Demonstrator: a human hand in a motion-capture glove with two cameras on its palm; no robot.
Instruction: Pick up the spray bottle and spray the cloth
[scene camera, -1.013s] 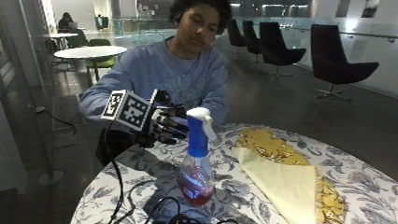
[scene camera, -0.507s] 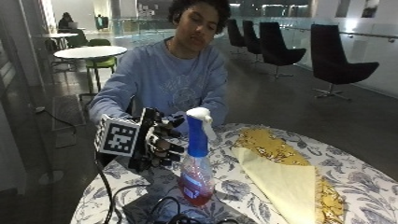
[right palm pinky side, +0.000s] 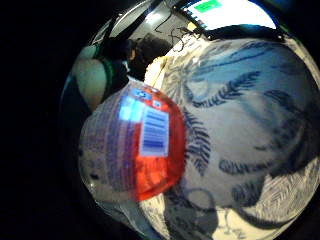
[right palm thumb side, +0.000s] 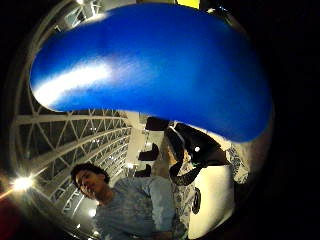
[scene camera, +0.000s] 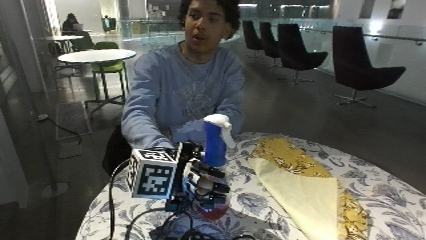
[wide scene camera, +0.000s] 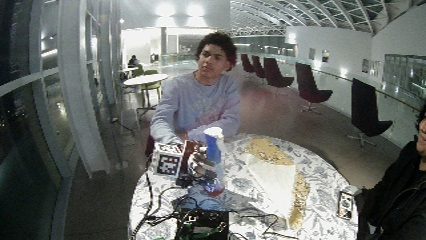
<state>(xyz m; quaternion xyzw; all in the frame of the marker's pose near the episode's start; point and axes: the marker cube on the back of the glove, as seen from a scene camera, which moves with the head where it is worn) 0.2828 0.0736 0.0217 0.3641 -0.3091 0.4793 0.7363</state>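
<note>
Black glove: the right hand (scene camera: 203, 187) is at the lower body of the spray bottle (scene camera: 214, 165), fingers curled round it.
Bottle: upright on the table (scene camera: 393, 200), blue neck, white trigger head on top, red liquid in the base; in the little-finger palm view its barcode label (right palm pinky side: 154, 132) sits close to the palm, over the leaf-patterned tablecloth (right palm pinky side: 240, 125).
Cloth: pale yellow cloth (scene camera: 303, 192) lies flat, to the right of the bottle and apart from it, on a gold patterned mat (scene camera: 286, 155).
Phone: 1 phone (wide scene camera: 345, 204) near the table's right edge.
</note>
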